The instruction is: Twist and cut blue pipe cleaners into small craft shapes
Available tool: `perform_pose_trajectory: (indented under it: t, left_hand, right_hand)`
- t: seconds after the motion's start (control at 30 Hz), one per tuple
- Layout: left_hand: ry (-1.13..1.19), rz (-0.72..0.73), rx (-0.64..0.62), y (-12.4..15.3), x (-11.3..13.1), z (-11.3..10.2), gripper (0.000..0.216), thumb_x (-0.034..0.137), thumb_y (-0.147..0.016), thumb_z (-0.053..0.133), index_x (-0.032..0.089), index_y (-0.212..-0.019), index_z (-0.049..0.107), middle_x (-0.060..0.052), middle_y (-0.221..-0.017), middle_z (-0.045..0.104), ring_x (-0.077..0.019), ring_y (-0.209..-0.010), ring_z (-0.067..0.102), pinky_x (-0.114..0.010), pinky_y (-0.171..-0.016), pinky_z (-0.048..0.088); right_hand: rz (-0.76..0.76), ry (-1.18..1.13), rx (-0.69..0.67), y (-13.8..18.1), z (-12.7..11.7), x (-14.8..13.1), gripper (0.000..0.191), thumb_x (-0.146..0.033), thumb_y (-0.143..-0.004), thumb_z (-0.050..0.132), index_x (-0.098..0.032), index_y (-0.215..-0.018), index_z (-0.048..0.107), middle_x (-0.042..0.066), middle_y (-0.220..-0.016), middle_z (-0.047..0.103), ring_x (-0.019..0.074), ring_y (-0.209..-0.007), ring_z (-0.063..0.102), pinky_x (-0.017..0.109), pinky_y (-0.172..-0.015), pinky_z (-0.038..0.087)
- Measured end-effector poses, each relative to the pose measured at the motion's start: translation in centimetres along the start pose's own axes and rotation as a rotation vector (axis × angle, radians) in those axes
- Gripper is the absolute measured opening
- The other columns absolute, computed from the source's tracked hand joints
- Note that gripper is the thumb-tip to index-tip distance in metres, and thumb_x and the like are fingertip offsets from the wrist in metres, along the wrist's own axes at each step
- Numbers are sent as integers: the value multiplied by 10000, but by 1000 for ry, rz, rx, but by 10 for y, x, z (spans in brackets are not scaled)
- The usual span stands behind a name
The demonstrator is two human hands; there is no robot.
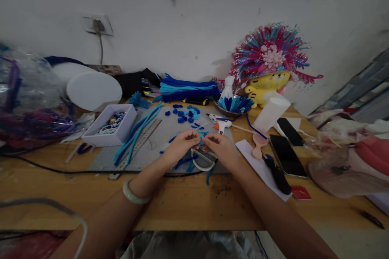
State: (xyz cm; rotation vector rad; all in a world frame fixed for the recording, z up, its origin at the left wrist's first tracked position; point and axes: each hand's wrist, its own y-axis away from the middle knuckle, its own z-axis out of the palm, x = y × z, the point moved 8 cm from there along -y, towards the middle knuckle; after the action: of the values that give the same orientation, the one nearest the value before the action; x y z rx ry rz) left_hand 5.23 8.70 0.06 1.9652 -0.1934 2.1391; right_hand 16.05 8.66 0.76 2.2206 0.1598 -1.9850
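1. Forearms reach over the table, a bangle on the left.
2. Left hand and right hand pinch a blue piece, fingertips together, above the mat.
3. Glue gun lies just beyond.
4. Toy sits by the wall.

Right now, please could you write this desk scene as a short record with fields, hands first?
Left hand: fingertips at a small light-blue piece
Right hand: fingertips at the same piece; exact grip too small to tell
Left side: metal ruler, white box holding beads
Beyond hands: glue gun
Right side: two dark-screened phones
Back right: yellow plush toy wearing a colourful headdress
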Motion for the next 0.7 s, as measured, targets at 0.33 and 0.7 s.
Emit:
perform_pose_trajectory:
  t: [0.33,0.7]
  left_hand:
    - [410,50,62,0,-10,7,181,214,-615,655,151,-723,524,41,-611,517,-67,-559,494,-204,-588,386]
    - [-5,90,171,1,1,-5,138,284,-681,603,154,-656,563,47,-555,496,-69,-509,428,-203,-515,330]
  right_hand:
    - [136,-618,-25,-2,15,21,193,-292,-575,704,-146,-591,579,-45,-509,541,49,-480,471,181,-508,393]
    - [38,-191,82,-2,-3,8,101,-238,-619,647,-158,-676,623,-47,-549,576,78,-520,517,228,-571,420]
